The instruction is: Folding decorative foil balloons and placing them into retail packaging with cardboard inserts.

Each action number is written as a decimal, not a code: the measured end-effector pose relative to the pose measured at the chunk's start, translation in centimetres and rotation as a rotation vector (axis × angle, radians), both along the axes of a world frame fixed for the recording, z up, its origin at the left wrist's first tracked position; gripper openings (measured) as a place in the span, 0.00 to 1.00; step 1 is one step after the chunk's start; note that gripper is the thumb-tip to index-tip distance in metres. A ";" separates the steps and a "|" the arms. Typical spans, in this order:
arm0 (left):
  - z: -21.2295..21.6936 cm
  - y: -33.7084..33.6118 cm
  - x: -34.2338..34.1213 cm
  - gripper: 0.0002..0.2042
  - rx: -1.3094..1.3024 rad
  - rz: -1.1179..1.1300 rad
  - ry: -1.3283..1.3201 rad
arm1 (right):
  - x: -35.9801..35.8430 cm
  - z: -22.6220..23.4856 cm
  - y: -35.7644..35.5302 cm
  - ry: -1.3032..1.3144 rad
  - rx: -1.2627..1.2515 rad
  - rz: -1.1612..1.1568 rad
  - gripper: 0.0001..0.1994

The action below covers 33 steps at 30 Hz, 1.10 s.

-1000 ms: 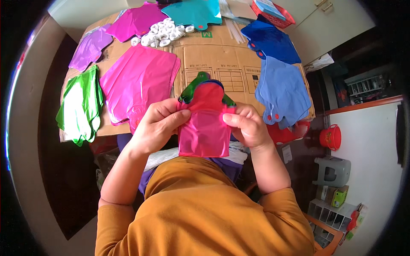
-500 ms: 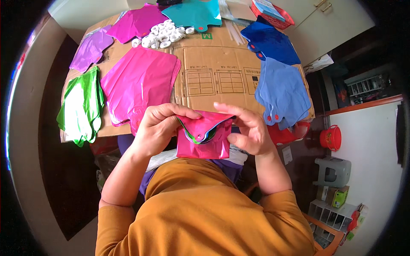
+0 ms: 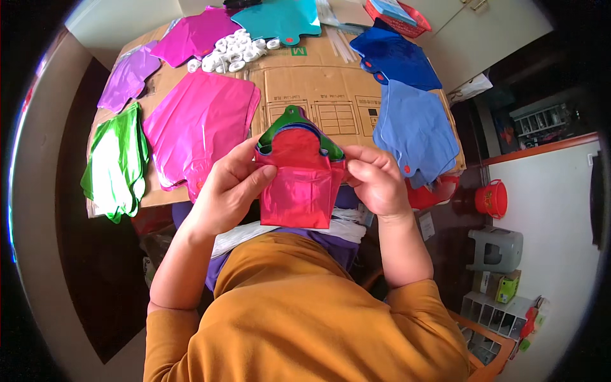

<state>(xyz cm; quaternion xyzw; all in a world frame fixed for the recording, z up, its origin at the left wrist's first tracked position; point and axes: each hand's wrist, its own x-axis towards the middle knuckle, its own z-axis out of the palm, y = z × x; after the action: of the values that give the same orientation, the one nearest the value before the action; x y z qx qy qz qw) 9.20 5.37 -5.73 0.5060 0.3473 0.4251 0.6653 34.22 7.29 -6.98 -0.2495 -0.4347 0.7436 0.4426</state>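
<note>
Over the near edge of the cardboard-covered counter [image 3: 299, 83], a pink layered bundle [image 3: 296, 197] of thin film, its top showing green and blue, hangs between the two hands. The left hand [image 3: 229, 184] pinches its left side, thumb in front; the right hand [image 3: 375, 181] pinches the upper right corner (by a sliver, it seems). If that small grip loosens, the slick layers could slide out of line; an uneven pull could crease or tear the film. Around the counter lie a pink pile [image 3: 197, 127], a shiny green pile [image 3: 118, 162], grey-blue sheets [image 3: 417, 130] and a heap of white rings [image 3: 232, 51]. To the right of the room are a red bucket [image 3: 492, 198] and a grey stool [image 3: 496, 248].
</note>
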 end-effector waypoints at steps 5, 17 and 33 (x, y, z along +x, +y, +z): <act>-1.5 0.2 0.5 0.24 0.120 0.033 -0.006 | -0.6 0.0 -0.3 -0.339 0.235 -0.055 0.09; -7.8 -4.8 1.4 0.40 -0.110 0.046 -0.425 | -1.0 -3.6 1.8 -0.305 0.196 -0.164 0.05; -9.7 -7.2 3.1 0.33 -1.022 -0.476 -0.818 | -0.2 -4.3 4.7 -0.474 -0.072 -0.139 0.18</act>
<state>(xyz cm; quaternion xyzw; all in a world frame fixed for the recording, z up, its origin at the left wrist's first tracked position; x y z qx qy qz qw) 12.28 -1.78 -15.41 -0.0089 0.1050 0.2073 0.9726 34.01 11.96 -11.32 -0.4618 -0.4812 0.6472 0.3691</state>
